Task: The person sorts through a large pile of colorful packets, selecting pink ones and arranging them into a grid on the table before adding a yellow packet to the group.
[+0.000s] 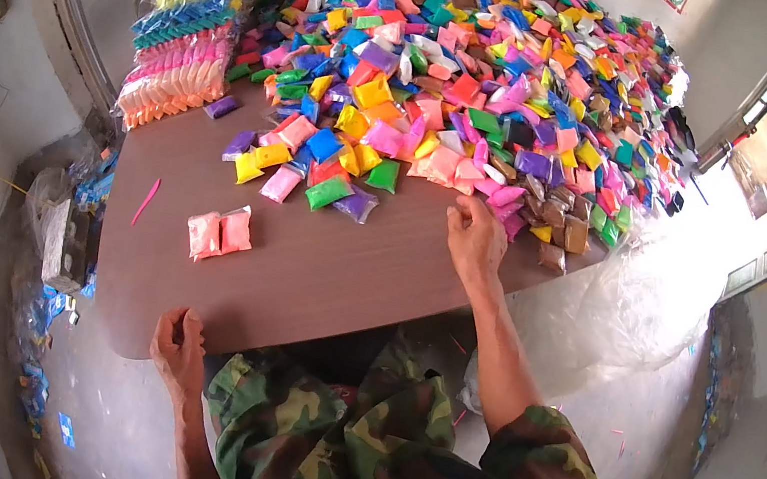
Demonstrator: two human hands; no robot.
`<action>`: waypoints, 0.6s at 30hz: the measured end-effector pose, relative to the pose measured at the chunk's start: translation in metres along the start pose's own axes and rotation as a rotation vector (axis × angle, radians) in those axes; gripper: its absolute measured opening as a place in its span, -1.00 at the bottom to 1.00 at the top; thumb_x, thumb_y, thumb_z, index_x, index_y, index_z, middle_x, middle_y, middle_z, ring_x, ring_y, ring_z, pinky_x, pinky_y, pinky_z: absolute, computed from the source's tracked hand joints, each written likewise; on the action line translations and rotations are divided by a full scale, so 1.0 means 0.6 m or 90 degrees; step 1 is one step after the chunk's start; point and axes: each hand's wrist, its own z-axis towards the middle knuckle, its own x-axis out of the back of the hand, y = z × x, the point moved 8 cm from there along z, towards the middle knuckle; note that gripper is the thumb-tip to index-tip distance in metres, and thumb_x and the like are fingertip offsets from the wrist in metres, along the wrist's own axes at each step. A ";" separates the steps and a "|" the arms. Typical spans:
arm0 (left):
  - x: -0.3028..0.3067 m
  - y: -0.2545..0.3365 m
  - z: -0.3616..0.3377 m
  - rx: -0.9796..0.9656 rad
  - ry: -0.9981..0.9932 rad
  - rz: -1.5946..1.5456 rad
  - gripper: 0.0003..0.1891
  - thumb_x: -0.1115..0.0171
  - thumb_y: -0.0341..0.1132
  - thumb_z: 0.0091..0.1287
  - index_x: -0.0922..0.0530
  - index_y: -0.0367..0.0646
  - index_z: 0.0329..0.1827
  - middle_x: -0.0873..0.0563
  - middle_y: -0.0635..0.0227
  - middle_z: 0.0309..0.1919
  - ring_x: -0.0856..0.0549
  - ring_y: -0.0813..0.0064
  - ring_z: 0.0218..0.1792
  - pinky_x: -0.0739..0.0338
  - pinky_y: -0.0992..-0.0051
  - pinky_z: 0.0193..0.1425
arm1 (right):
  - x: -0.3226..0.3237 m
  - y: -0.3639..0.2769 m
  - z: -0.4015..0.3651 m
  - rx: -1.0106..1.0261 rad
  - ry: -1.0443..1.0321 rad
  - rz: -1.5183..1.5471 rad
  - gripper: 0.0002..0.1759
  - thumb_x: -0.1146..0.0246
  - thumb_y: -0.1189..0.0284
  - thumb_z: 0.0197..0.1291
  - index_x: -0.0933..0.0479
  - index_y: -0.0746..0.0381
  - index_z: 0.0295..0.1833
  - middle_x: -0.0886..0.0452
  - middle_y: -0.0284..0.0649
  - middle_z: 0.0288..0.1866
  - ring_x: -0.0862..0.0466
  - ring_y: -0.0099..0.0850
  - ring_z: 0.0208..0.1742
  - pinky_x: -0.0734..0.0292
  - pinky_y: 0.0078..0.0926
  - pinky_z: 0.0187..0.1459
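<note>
My right hand (477, 242) is over the table just in front of the heap of small coloured packets (454, 59), its fingers curled together and no packet showing in them. Closest to its fingertips are peach packets (444, 166) and a bright pink packet (504, 197). My left hand (180, 348) hangs by the table's near left edge, fingers loosely curled in, with nothing visible in it. Beyond it, two salmon-pink packets (220, 233) lie side by side on the brown table (318, 269), touching each other.
A tall stack of packet strips (191, 25) stands at the back left. A thin pink strip (145, 202) lies on the table's left side. Clear plastic sheeting (605, 307) hangs at the right edge. A concrete block (66, 245) and blue scraps sit on the floor at left.
</note>
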 end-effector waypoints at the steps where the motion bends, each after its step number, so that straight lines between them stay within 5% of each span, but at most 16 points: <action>1: 0.000 0.003 0.000 -0.001 -0.001 0.007 -0.78 -0.31 -0.25 0.53 -0.70 -0.26 -0.05 -0.68 0.46 -0.44 -0.59 0.70 -0.46 -0.49 0.61 -0.43 | 0.006 -0.008 0.009 0.037 0.016 -0.032 -0.70 -0.45 0.35 0.25 -0.68 0.17 0.07 -0.74 -0.13 -0.08 -0.77 -0.06 -0.05 -0.65 -0.08 -0.06; 6: -0.001 -0.007 0.001 0.004 -0.007 -0.002 -0.78 -0.31 -0.25 0.53 -0.69 -0.26 -0.07 -0.69 0.46 -0.43 -0.58 0.70 -0.46 -0.48 0.62 -0.43 | -0.025 -0.053 0.048 0.184 0.017 -0.112 -0.50 -0.47 0.34 0.24 -0.56 0.12 0.27 -0.52 -0.08 0.30 -0.77 -0.05 -0.02 -0.66 -0.01 -0.06; 12: -0.002 -0.017 0.003 0.019 -0.010 -0.009 -0.78 -0.32 -0.25 0.52 -0.69 -0.26 -0.06 -0.69 0.44 -0.42 -0.59 0.69 -0.46 -0.49 0.62 -0.43 | -0.072 -0.076 0.078 0.155 -0.098 -0.204 -0.61 -0.49 0.34 0.22 -0.61 0.13 0.13 -0.55 -0.18 0.23 -0.75 -0.10 0.06 -0.65 0.00 -0.12; 18: 0.000 -0.010 0.001 0.014 -0.006 -0.023 -0.79 -0.33 -0.27 0.51 -0.69 -0.28 -0.08 -0.67 0.43 -0.45 -0.60 0.68 -0.47 -0.51 0.61 -0.43 | -0.066 -0.068 0.073 0.229 -0.040 -0.205 -0.72 -0.37 0.34 0.35 -0.62 0.11 0.14 -0.64 -0.23 0.11 -0.77 -0.09 -0.02 -0.67 -0.04 -0.12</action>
